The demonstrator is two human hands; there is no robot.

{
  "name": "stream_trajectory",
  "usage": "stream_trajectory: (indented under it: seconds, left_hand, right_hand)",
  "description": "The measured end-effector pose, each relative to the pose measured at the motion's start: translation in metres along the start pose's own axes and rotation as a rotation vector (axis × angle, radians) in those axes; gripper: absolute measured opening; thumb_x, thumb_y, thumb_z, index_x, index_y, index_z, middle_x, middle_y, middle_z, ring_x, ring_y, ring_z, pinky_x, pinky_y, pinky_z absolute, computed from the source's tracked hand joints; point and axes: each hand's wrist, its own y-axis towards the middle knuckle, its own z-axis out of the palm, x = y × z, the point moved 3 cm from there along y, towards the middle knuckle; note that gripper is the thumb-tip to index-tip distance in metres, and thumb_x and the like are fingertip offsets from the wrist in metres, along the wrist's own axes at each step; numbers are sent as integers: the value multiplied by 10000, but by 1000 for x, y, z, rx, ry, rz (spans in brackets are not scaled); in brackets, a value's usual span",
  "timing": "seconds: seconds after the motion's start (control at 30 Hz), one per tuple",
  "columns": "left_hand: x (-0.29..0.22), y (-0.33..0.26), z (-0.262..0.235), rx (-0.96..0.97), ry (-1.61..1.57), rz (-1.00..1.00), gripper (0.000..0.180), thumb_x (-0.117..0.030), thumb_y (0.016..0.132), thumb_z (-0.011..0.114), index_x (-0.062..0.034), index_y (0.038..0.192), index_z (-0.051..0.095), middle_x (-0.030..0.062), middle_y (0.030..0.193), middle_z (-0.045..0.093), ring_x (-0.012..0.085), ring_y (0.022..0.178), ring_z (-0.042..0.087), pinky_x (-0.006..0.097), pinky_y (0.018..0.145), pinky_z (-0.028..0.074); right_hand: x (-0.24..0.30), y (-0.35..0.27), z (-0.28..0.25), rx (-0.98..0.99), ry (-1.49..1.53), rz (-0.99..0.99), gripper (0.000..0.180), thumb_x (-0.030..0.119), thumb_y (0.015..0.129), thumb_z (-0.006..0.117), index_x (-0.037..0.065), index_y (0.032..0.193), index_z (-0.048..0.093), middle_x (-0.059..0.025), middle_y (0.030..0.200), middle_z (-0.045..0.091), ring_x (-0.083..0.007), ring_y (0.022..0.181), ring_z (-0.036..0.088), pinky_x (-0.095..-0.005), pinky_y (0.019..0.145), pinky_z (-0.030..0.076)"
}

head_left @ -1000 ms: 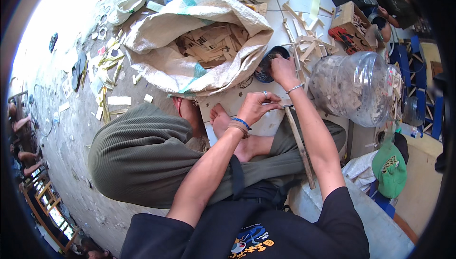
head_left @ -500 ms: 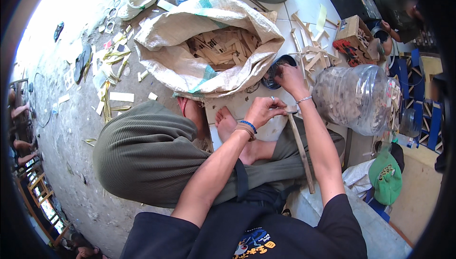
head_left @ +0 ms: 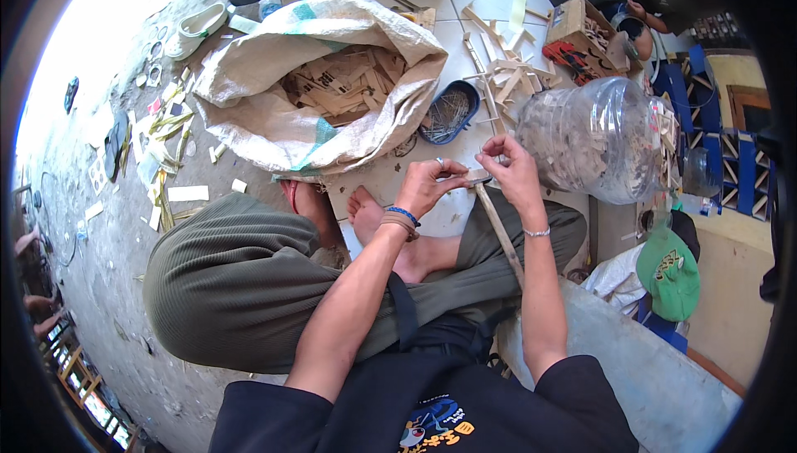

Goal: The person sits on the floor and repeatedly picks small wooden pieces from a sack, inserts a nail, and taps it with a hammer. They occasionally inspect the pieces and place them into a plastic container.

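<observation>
My left hand (head_left: 430,189) is closed in a pinch on a small pale piece of wood (head_left: 477,176). Just under that piece is the dark head of a hammer, whose wooden handle (head_left: 501,233) slants down over my right leg toward my right forearm. Close by on the right, my right hand (head_left: 516,172) pinches thumb and fingers together; whatever they hold is too small to make out. Beyond both hands, a dark blue dish (head_left: 449,112) holds many thin nails or pins.
A white woven sack (head_left: 249,125) full of wood pieces stands ahead. Wood strips (head_left: 516,79) lie piled beside a large clear plastic jug (head_left: 598,139). Farther right are a cardboard box (head_left: 566,23) and a green cap (head_left: 669,279). Another person's hand (head_left: 637,9) shows at the far right.
My right hand has come back from the blue dish to beside my left hand, leaving the dish's contents in view. The whole view has shifted; my left hand keeps its pinch.
</observation>
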Motion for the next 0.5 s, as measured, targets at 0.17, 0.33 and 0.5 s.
stream_trajectory:
  seconds: [0.17, 0.33, 0.5]
  left_hand:
    - [1, 0, 0, -16, 66, 4, 241, -91, 884, 844, 15, 1092, 785, 95, 1024, 809, 146, 966, 758, 303, 871, 611]
    - [0, 0, -1, 5, 50, 7, 230, -102, 895, 836, 12, 1088, 786, 90, 1009, 807, 153, 970, 761, 304, 865, 612]
    - [-4, -1, -2, 0, 54, 20, 232, -116, 900, 834, 8, 1091, 788, 92, 1011, 808, 160, 981, 764, 308, 860, 610]
  right_hand:
    - [-1, -37, 4, 28, 17, 140, 179, 143, 915, 779, 17, 1041, 767, -29, 932, 754, -72, 762, 617, -263, 695, 507]
    - [-10, -50, 19, 31, 167, 137, 185, 123, 963, 739, 19, 1110, 778, -47, 1011, 748, -97, 808, 641, -277, 739, 523]
    - [-5, -50, 23, -131, 33, -31, 173, 118, 989, 709, 41, 1128, 779, -78, 985, 742, -151, 803, 670, -298, 729, 531]
